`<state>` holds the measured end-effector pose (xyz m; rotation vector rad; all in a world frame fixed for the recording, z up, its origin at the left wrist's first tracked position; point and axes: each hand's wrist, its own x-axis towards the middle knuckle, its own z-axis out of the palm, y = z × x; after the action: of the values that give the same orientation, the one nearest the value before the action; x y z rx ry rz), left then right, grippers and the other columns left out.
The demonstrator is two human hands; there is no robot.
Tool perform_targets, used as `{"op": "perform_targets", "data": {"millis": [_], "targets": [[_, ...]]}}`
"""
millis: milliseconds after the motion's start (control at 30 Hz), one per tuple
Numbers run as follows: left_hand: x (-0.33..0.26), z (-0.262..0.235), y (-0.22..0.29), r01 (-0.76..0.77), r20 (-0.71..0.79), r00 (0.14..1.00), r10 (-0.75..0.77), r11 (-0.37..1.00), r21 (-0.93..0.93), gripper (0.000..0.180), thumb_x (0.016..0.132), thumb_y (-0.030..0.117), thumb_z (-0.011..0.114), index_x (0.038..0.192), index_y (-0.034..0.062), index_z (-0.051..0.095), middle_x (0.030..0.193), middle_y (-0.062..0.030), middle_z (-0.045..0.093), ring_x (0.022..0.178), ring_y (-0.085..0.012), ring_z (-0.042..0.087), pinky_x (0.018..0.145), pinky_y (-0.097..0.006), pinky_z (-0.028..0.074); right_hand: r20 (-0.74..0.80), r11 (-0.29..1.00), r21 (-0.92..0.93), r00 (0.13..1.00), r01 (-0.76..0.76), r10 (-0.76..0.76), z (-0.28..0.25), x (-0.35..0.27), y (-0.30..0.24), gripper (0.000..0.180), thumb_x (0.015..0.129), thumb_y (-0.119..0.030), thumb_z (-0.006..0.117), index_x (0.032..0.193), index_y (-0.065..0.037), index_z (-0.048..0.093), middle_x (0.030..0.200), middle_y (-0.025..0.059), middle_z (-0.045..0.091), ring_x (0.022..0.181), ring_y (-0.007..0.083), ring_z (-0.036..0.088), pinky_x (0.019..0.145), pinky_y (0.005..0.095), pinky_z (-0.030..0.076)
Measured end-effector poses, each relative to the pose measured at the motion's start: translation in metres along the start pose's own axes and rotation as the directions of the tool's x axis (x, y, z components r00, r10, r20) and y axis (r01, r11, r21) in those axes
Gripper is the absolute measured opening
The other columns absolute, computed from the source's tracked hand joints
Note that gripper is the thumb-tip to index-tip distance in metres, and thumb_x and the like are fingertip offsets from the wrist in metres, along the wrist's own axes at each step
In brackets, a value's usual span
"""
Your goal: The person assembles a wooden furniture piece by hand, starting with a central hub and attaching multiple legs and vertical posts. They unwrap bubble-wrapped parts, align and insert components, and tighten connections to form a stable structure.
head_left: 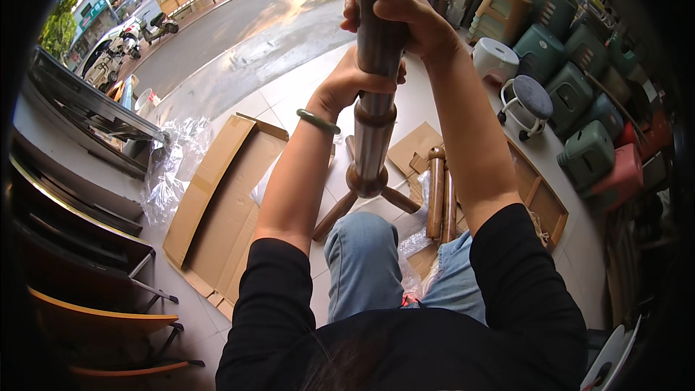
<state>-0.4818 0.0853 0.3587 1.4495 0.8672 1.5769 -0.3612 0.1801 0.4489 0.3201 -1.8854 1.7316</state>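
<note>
A thick brown wooden pole (376,65) stands upright in front of me, its lower end joined to splayed wooden legs (334,215) on the tiled floor. My left hand (347,83) grips the pole at mid height, with a green bangle on the wrist. Higher up, my right hand (405,22) wraps around the same pole. Two loose turned wooden pieces (436,192) lie by my right knee on cardboard.
A flattened cardboard box (224,210) and clear plastic wrap (170,166) lie on the floor to the left. Stacked plastic stools (579,94) and a small wheeled stool (528,105) stand at the right. Metal frames (87,116) lean at the left; a street lies beyond.
</note>
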Motion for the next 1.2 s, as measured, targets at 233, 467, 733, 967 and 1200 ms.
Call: {"op": "perform_targets", "data": {"millis": [233, 467, 733, 967, 1200], "targets": [[-0.005, 0.078, -0.01, 0.103, -0.73, 0.552, 0.404, 0.835, 0.54, 0.06, 0.065, 0.027, 0.088, 0.108, 0.0022, 0.053, 0.088, -0.0126, 0.067, 0.082, -0.0253, 0.067, 0.077, -0.037, 0.054, -0.521, 0.861, -0.505, 0.775, 0.058, -0.357, 0.047, -0.001, 0.017, 0.048, 0.066, -0.031, 0.086, 0.094, -0.001, 0.062, 0.081, 0.0072, 0.066, 0.071, 0.0153, 0.062, 0.068, 0.0298, 0.052], [0.006, -0.007, -0.009, -0.009, 0.051, 0.999, 0.01, 1.0, -0.008, 0.055, 0.054, 0.011, 0.082, 0.104, 0.0007, 0.062, 0.088, -0.0069, 0.066, 0.078, -0.0194, 0.066, 0.077, -0.033, 0.055, -0.013, 0.995, 0.101, 1.0, 0.017, -0.015, 0.002, 0.006, 0.003, 0.059, 0.077, -0.043, 0.076, 0.115, 0.0, 0.062, 0.099, 0.013, 0.068, 0.099, 0.0216, 0.067, 0.092, 0.0342, 0.052], [-0.01, 0.053, -0.005, 0.047, -0.586, 0.779, 0.223, 0.911, 0.409, 0.057, 0.066, 0.021, 0.084, 0.112, 0.0016, 0.054, 0.098, -0.011, 0.065, 0.088, -0.0209, 0.065, 0.082, -0.035, 0.052, -0.437, 0.856, -0.516, 0.851, 0.027, -0.29, 0.036, -0.006, 0.009, 0.055, 0.067, -0.033, 0.085, 0.102, 0.001, 0.06, 0.09, 0.0118, 0.067, 0.08, 0.0231, 0.069, 0.072, 0.034, 0.055], [-0.003, 0.04, -0.02, -0.121, -0.477, 0.819, 0.318, 0.909, 0.399, 0.051, 0.066, 0.014, 0.085, 0.106, 0.0024, 0.056, 0.087, -0.0077, 0.066, 0.076, -0.0222, 0.066, 0.073, -0.036, 0.055, -0.425, 0.888, -0.457, 0.867, 0.042, -0.26, 0.037, -0.005, 0.008, 0.051, 0.068, -0.031, 0.087, 0.098, -0.001, 0.059, 0.088, 0.0096, 0.068, 0.083, 0.0198, 0.067, 0.074, 0.0299, 0.053], [0.004, 0.007, 0.003, 0.026, 0.05, 0.998, -0.023, 0.998, -0.051, 0.052, 0.054, 0.018, 0.079, 0.1, 0.0024, 0.061, 0.089, -0.0074, 0.065, 0.084, -0.0195, 0.064, 0.081, -0.033, 0.051, 0.055, 0.982, 0.166, 0.995, -0.096, 0.088, 0.001, 0.006, -0.007, 0.043, 0.069, -0.017, 0.08, 0.104, 0.0, 0.062, 0.089, 0.0124, 0.068, 0.083, 0.0223, 0.068, 0.081, 0.0356, 0.055]]}}
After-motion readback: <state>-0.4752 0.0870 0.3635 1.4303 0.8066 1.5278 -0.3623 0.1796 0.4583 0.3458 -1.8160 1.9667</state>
